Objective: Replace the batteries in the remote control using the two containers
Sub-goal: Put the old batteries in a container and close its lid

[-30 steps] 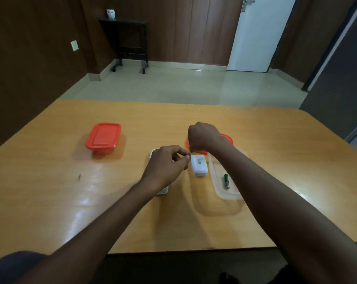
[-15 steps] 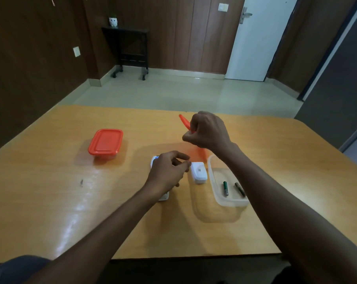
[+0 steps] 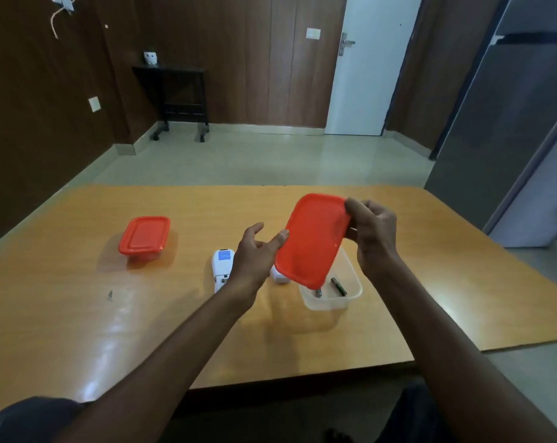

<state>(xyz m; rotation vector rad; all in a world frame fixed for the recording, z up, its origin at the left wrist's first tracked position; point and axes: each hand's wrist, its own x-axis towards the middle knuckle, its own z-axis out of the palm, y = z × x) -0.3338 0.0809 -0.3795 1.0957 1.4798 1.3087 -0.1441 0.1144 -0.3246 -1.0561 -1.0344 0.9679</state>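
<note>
The right hand (image 3: 374, 233) has the red lid (image 3: 312, 239) by its far right corner, thumb on top and fingers curled behind, and holds it tilted in the air above the open container (image 3: 350, 292). The left hand (image 3: 255, 254) is open, fingers relaxed, one fingertip just touching the lid's left edge. Two batteries (image 3: 338, 286) lie in the clear container, one partly hidden under the lid's low end.

To my eye the step is putting that lid back on, or setting it aside. To seat it well, I would level it first, square its long sides with the container's long sides, lower one end onto the rim, then press round the rim with the open left hand. The container looks light, so it may slide under a push; a finger holding its wall would help.

The remote control (image 3: 221, 266) lies face down in the middle of the surface (image 3: 79, 314), partly under the left wrist, with its white battery cover (image 3: 278, 278) just beside the container, towards the middle. The cover is close enough to be caught by the lid's lower edge if it comes down skewed.

There is room. The closed container (image 3: 144, 236) sits well apart, towards the left edge. The open container stands well back from the near edge, and the right side and far edge offer plenty of bare wood for laying the lid down.
</note>
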